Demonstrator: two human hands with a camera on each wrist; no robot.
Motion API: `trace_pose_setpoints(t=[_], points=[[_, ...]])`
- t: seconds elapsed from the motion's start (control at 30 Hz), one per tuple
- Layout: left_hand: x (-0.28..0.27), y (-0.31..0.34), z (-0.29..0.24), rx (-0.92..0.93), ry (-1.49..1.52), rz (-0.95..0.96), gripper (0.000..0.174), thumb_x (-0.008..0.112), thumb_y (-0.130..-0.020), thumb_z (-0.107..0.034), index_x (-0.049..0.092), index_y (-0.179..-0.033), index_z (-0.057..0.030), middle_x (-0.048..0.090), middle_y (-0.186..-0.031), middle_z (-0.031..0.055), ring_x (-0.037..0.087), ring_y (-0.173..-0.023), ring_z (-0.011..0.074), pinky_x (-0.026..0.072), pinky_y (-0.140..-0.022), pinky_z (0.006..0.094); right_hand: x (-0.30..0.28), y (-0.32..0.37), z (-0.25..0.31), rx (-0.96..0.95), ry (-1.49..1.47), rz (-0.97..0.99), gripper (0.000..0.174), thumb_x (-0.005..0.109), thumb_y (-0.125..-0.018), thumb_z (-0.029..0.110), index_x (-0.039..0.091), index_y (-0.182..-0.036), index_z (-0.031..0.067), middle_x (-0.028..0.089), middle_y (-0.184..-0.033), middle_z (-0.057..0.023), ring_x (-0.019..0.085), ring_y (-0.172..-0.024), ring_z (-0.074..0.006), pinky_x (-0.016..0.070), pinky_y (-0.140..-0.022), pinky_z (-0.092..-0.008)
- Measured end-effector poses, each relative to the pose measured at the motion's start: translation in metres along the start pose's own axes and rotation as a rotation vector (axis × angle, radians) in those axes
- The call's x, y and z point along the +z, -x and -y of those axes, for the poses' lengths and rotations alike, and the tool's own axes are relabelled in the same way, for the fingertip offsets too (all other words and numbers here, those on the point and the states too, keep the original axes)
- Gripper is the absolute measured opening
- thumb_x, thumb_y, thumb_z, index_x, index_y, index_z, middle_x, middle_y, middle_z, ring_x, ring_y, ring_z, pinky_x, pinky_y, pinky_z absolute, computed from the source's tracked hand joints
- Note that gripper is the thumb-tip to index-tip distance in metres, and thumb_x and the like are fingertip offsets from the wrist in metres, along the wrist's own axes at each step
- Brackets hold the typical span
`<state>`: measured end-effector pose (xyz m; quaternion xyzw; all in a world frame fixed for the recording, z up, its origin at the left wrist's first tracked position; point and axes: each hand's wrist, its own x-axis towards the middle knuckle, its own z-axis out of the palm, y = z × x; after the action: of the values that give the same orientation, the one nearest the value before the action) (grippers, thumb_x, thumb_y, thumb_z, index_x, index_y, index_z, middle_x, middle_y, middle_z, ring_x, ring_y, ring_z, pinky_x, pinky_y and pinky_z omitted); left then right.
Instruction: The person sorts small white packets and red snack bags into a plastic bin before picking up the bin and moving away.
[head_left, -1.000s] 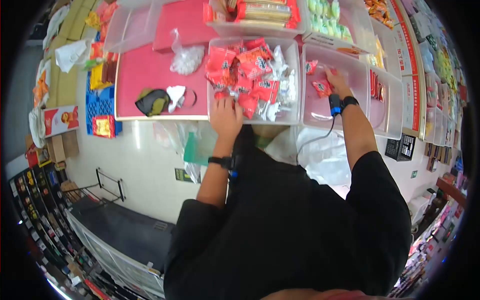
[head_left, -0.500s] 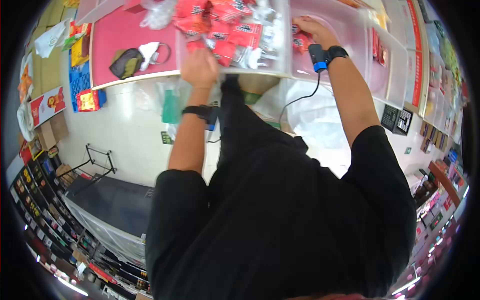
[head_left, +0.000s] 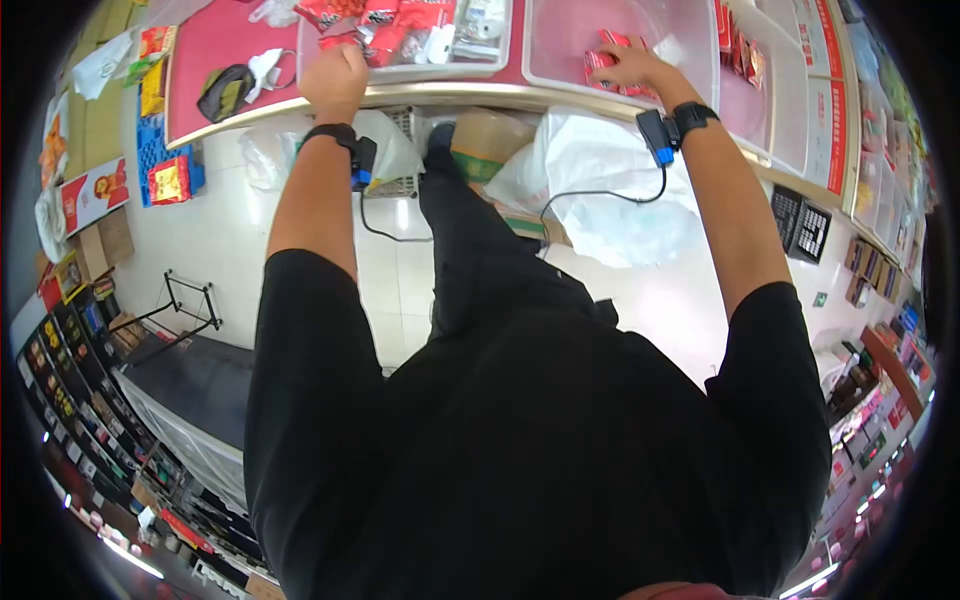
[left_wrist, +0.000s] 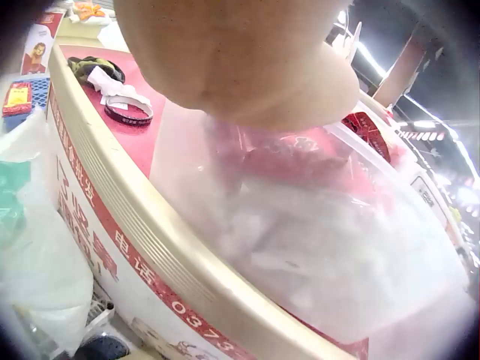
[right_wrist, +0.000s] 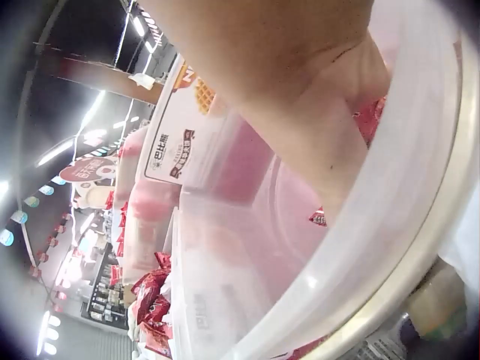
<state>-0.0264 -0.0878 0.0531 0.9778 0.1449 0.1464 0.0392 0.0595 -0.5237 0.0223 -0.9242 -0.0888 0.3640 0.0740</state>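
- Nearest on my feed: the cream-edged counter (left_wrist: 169,225) with its red strip, "电话:0373" readable.
- Left hand (head_left: 337,80) bends over the rim of a clear plastic bin (head_left: 450,71), perhaps steadying it; I can't tell its grip.
- Right hand (head_left: 640,68) pinches small glossy red packets (head_left: 597,62) inside clear plastic bin number 2 (head_left: 555,35), probably to keep them bunched.
- Behind, a white printed panel (right_wrist: 176,124) reads "巴比熊", near a waffle picture (right_wrist: 202,97).

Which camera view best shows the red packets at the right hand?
The head view: it looks down on several red packets by the right hand in a clear tub. The right wrist view shows only small red parts past the hand; in the left wrist view, I cannot tell whether any red belongs to them.
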Motion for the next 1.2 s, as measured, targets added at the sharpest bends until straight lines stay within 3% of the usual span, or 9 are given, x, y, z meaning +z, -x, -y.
trace_pose_setpoints(t=[0.1,0.33,0.37,0.57,0.7,0.8,0.97,1.07,1.2], points=[[0.012,-0.001,0.011,-0.007,-0.045,0.043,0.043,0.037,-0.084,-0.038,0.069,-0.074,-0.0102,0.063,-0.069,0.0187,0.062,-0.064,0.0375,0.0465,-0.056,0.0493,-0.01,0.024,0.019,0.018,0.091,-0.049,0.083,0.064,-0.061,0.064,0.049,-0.133,0.026,0.031,-0.14,-0.0197,0.046,-0.12,-0.0387,0.0409,-0.097,-0.0415],[0.003,0.001,0.008,-0.012,0.008,0.084,0.041,0.037,-0.084,-0.037,0.068,-0.077,-0.0101,0.066,-0.076,0.0155,0.062,-0.07,0.0377,0.0466,-0.062,0.0505,-0.013,0.026,0.021,0.012,0.063,0.006,0.089,0.063,-0.06,0.068,0.045,-0.135,0.0236,0.034,-0.139,-0.0189,0.041,-0.123,-0.0383,0.0391,-0.098,-0.0423],[0.006,-0.003,0.014,-0.01,-0.034,0.155,0.043,0.036,-0.084,-0.038,0.069,-0.079,-0.0107,0.067,-0.08,0.0155,0.063,-0.073,0.0381,0.0474,-0.064,0.0503,-0.005,0.024,0.02,0.041,0.097,-0.088,0.098,0.064,-0.057,0.07,0.042,-0.137,0.0187,0.036,-0.139,-0.0192,0.038,-0.127,-0.0338,0.0304,-0.102,-0.0474],[0.017,-0.014,0.031,0.0,-0.109,0.12,0.051,0.034,-0.085,-0.041,0.07,-0.077,-0.0061,0.065,-0.074,0.0207,0.062,-0.07,0.0426,0.0474,-0.063,0.0517,0.0,0.013,0.014,0.031,0.018,-0.064,0.098,0.068,-0.057,0.066,0.039,-0.138,0.0195,0.025,-0.143,-0.0231,0.047,-0.118,-0.041,0.041,-0.097,-0.0458],[0.02,-0.025,0.038,0.005,-0.08,0.137,0.051,0.034,-0.084,-0.04,0.069,-0.073,-0.0049,0.063,-0.07,0.0229,0.062,-0.068,0.0429,0.0458,-0.061,0.0521,0.005,0.011,0.015,0.058,0.033,-0.129,0.1,0.068,-0.055,0.067,0.039,-0.138,0.0206,0.032,-0.14,-0.0202,0.047,-0.118,-0.0389,0.0415,-0.095,-0.0486],[0.018,-0.028,0.033,0.026,-0.009,0.11,0.052,0.032,-0.085,-0.039,0.069,-0.07,-0.0051,0.063,-0.07,0.0222,0.061,-0.065,0.043,0.0455,-0.06,0.0516,0.002,0.01,0.01,-0.01,0.003,-0.051,0.099,0.069,-0.058,0.064,0.036,-0.14,0.0199,0.023,-0.144,-0.0212,0.046,-0.118,-0.0412,0.0412,-0.097,-0.0464],[0.016,-0.023,0.034,0.05,-0.071,0.089,0.049,0.033,-0.084,-0.037,0.068,-0.07,-0.0067,0.063,-0.071,0.0202,0.06,-0.064,0.0419,0.0453,-0.058,0.0516,0.002,0.018,0.015,0.022,0.056,-0.153,0.098,0.068,-0.057,0.065,0.038,-0.139,0.0202,0.026,-0.143,-0.019,0.047,-0.116,-0.0419,0.0383,-0.099,-0.0447],[0.019,-0.02,0.039,0.138,0.074,0.076,0.046,0.035,-0.084,-0.035,0.066,-0.069,-0.0054,0.063,-0.069,0.0204,0.06,-0.064,0.0416,0.0447,-0.058,0.0525,0.007,0.007,0.007,-0.009,-0.009,-0.095,0.102,0.07,-0.054,0.066,0.036,-0.14,0.0214,0.02,-0.147,-0.0196,0.027,-0.13,-0.046,0.0266,-0.104,-0.054],[0.015,-0.022,0.035,0.114,0.0,0.066,0.044,0.036,-0.084,-0.034,0.066,-0.069,-0.0055,0.063,-0.069,0.0202,0.06,-0.064,0.0411,0.0446,-0.058,0.0523,0.01,0.002,0.009,-0.001,-0.046,-0.095,0.101,0.07,-0.056,0.065,0.035,-0.14,0.0212,0.02,-0.147,-0.019,0.027,-0.13,-0.0458,0.0252,-0.105,-0.0538]])
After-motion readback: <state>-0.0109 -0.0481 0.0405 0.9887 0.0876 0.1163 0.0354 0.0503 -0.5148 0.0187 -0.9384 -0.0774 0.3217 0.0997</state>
